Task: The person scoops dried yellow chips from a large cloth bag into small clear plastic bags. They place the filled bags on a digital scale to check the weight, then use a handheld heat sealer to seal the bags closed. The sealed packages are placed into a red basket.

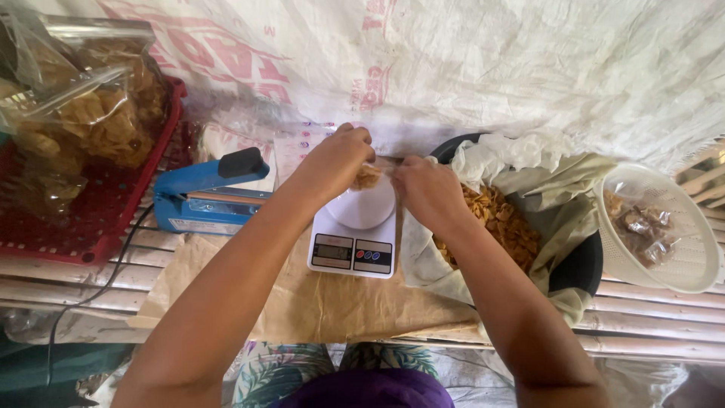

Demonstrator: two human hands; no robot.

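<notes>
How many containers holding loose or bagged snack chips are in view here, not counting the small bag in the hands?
3: red basket with filled bags at far left; dark lined tub of loose chips right of the scale; white basket at far right. Others may lie outside the view.

Bright, even daylight, strongest on the white sheet [529, 68] at the top, nearly washed out there. Soft, faint shadows under the forearms and beside the scale [353, 242]. Slight bending toward the corners from a wide lens. Mild blur on the bags of chips [91, 113] at left; sharp in the middle
</notes>
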